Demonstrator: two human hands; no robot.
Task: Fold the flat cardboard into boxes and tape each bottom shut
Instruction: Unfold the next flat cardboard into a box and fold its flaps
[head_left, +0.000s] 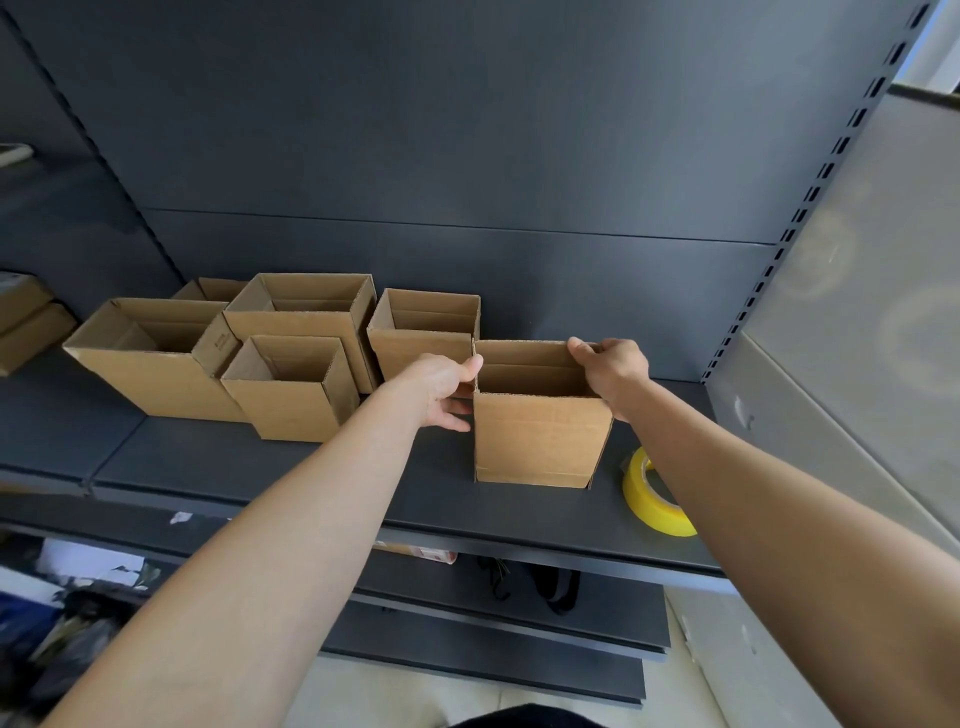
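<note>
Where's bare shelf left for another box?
Free: front of shelf, left of held box, ahead of the box cluster. Small patch back right by the upright. Crowded: back left; tight between held box and tape.

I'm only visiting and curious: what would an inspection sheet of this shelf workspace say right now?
surface: dark grey shelf, with boxes and tape standing on it.
job's things: held box, upright with its top open; five more open boxes grouped to its left; yellow tape roll to its right, partly behind the right forearm.
clutter: white scrap on the shelf's front edge; blurred pile lower left.
hands: left hand grips the held box's left side; right hand grips its top right corner.
cables: none surely seen; a dark tangle below the shelf is unclear.
surroundings: back panel, slotted upright, lower shelves.
</note>
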